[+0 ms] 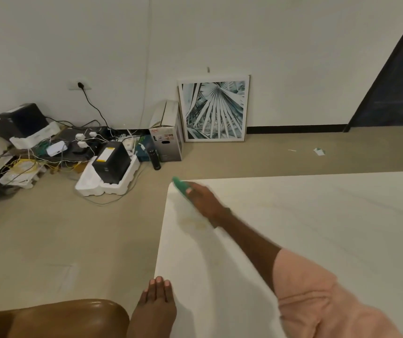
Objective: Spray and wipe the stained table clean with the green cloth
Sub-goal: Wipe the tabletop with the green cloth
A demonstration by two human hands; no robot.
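Now the right hand grips the green cloth at the table corner; the left hand rests flat; sweep firmly back over the stain.

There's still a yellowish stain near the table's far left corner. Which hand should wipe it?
Right. The right hand already holds the green cloth at that corner, just beyond the stain. The left hand rests flat on the table edge nearer the person, holding nothing.

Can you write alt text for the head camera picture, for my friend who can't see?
A person's right hand presses a green cloth onto the far corner of a white table, near a faint yellowish stain. Their left hand rests flat on the table's near edge.
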